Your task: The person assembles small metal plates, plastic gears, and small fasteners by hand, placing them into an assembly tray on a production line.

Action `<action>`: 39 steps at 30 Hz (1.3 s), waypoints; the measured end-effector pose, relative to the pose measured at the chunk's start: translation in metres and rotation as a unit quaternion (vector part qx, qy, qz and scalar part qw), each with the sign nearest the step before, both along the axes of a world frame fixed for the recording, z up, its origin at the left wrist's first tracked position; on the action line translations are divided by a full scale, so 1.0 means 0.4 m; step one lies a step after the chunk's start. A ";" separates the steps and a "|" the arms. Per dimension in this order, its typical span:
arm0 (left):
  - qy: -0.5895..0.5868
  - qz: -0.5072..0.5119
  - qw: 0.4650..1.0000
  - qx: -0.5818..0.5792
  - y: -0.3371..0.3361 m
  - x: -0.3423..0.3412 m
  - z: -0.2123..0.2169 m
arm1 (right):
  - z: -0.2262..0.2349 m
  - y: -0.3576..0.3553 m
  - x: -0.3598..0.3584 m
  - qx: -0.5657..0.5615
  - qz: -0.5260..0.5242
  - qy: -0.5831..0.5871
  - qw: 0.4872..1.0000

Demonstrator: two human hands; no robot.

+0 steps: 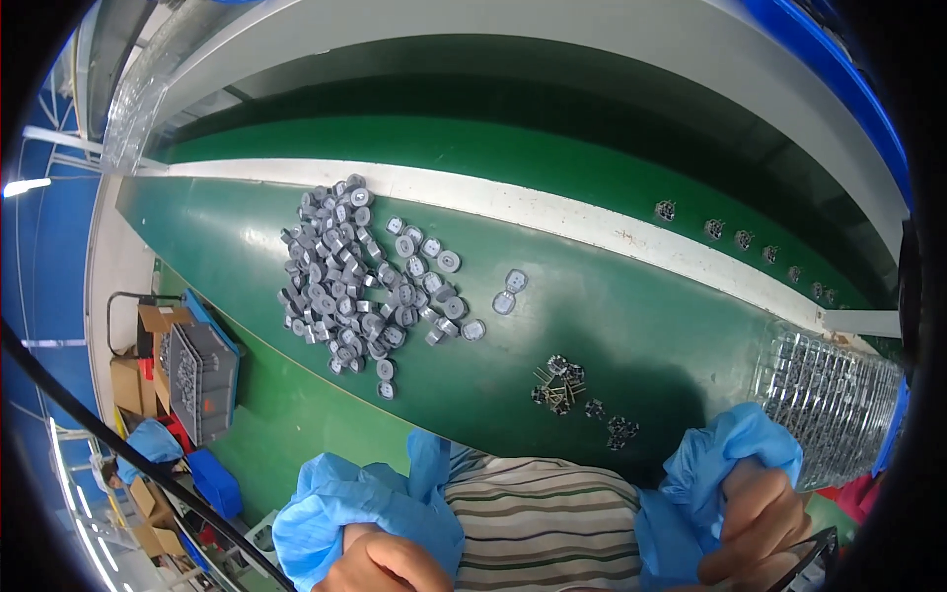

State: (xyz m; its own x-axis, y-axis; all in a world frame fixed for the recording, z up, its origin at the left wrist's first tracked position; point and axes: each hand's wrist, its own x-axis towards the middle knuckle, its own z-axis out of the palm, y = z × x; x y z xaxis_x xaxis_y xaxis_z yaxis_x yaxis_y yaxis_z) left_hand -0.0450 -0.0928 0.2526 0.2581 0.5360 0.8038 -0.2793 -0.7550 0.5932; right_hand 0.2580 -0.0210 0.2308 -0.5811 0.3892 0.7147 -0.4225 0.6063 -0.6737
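Note:
My left hand (383, 564) is raised at the lower edge, its fingers curled and partly cut off by the picture's rim. What it holds, if anything, is hidden. My right hand (758, 528) is up at the lower right, fingers bent inward, beside a dark, shiny-edged object (817, 560) that I cannot identify. Both wrists have loose blue sleeve covers. On the green bench lies a large pile of grey round plastic parts (340, 276), apart from both hands. Nearer to me is a small heap of dark components with metal pins (560, 383), with a few loose ones (621, 431) beside it.
A clear plastic tray (829, 395) with many compartments stands at the bench's right end. Several small components (743, 239) sit in a row beyond the white ledge (592, 229). Two grey parts (510, 292) lie apart from the pile. A grey crate (202, 380) stands left of the bench.

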 end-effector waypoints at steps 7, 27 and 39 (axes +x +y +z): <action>0.038 0.098 0.991 -0.080 -0.079 0.049 -0.019 | 0.071 0.041 0.014 0.091 -0.018 -0.202 0.975; -0.367 0.127 0.865 0.319 0.033 0.249 -0.027 | 0.049 -0.068 0.007 0.124 -0.355 0.012 0.926; -0.131 0.208 0.877 0.412 -0.012 0.132 -0.071 | -0.004 0.016 0.066 0.309 -0.076 0.281 0.905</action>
State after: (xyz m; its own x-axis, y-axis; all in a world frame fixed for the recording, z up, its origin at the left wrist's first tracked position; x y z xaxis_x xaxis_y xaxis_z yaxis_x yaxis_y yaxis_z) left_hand 0.0078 -0.0974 0.2242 -0.0735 -0.2511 0.9652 0.0767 -0.9663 -0.2456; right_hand 0.2842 -0.0147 0.2293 -0.0320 -0.1409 0.9895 -0.4731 0.8742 0.1092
